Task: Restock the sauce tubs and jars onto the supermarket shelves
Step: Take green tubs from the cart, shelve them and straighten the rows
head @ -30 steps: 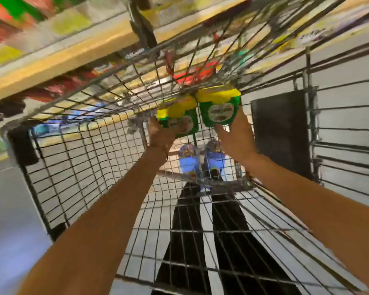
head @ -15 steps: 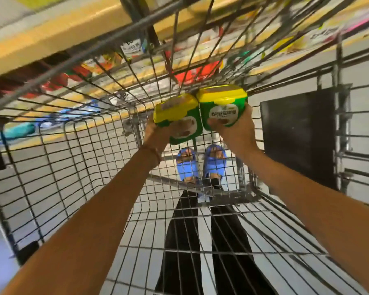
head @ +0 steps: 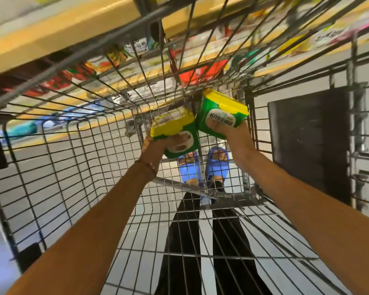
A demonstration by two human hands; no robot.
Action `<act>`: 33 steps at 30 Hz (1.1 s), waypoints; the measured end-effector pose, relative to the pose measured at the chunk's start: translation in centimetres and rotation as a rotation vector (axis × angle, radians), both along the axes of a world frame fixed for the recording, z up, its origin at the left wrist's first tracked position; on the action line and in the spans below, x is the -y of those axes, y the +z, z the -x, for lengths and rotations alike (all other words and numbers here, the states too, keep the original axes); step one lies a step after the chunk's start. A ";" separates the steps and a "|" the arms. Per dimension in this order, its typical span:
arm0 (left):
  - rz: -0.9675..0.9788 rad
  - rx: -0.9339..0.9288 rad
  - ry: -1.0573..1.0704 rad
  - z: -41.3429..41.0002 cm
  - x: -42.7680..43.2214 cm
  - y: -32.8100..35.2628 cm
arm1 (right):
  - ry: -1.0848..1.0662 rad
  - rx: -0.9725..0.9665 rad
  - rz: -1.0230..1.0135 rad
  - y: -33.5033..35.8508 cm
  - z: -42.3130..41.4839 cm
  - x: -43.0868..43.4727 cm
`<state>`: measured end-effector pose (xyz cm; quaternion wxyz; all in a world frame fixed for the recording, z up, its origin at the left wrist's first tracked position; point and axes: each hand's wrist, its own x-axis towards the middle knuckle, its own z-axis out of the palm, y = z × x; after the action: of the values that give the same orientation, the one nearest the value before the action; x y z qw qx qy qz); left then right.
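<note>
Tubs of sauce, green with yellow lids, are inside the wire cart (head: 73,145) — the left hand (head: 158,143) grips the left tub (head: 179,133), the right hand (head: 237,135) grips the right tub (head: 219,113), just beside it. The person does well to lift both clear of the wires without knocking them together, labels outward for the shelves (head: 51,28).

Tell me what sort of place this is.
Likely a supermarket aisle: wire trolley, yellow-edged shelves of packets, left hand gripping one sauce tub, right hand gripping another tub.
</note>
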<state>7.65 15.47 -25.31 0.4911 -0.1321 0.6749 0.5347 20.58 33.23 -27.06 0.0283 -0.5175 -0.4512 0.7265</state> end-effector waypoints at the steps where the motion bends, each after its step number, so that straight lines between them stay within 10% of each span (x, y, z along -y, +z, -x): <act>1: -0.008 0.009 0.007 0.0 -0.1 0.0 | -0.029 -0.019 0.026 0.0 0.1 0.1; 20: -0.027 -0.145 -0.111 0.4 1.2 -0.3 | 0.043 0.035 0.090 1.2 -0.3 -0.4; 33: -0.093 -0.190 -0.133 -0.8 6.4 10.8 | 0.268 -0.019 0.098 14.4 -5.2 4.8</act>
<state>8.46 9.09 -14.48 0.4649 -0.0128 0.7003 0.5416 25.74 28.39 -12.66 -0.0900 -0.4463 -0.4799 0.7499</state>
